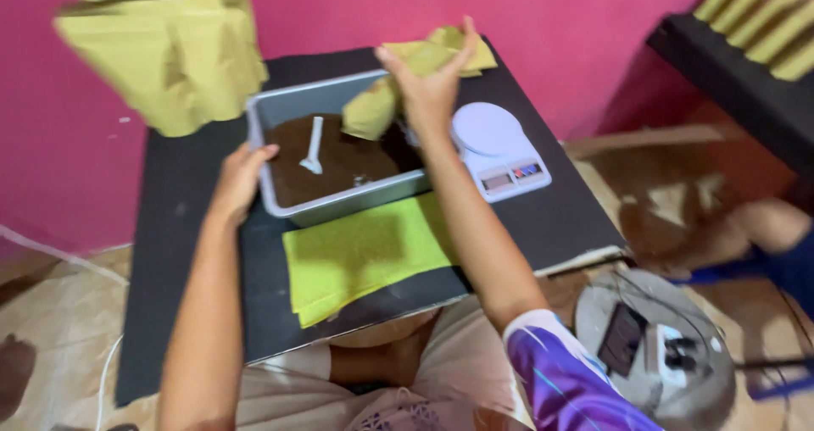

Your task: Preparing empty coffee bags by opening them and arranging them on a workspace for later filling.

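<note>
My right hand [430,83] reaches over the far side of a grey metal tray [339,204] and holds a yellow-green pouch [373,109] above it. The tray holds dark brown powder with a white spoon [314,145] stuck in it. My left hand [240,177] rests on the tray's left rim with fingers slightly curled. A small stack of flat yellow-green pouches [365,253] lies on the black table [543,219] in front of the tray.
A white kitchen scale [498,150] stands right of the tray. More yellow-green pouches [170,50] are piled at the back left against the pink wall, and a few [475,54] behind the tray. A round machine [657,346] sits on the floor at right.
</note>
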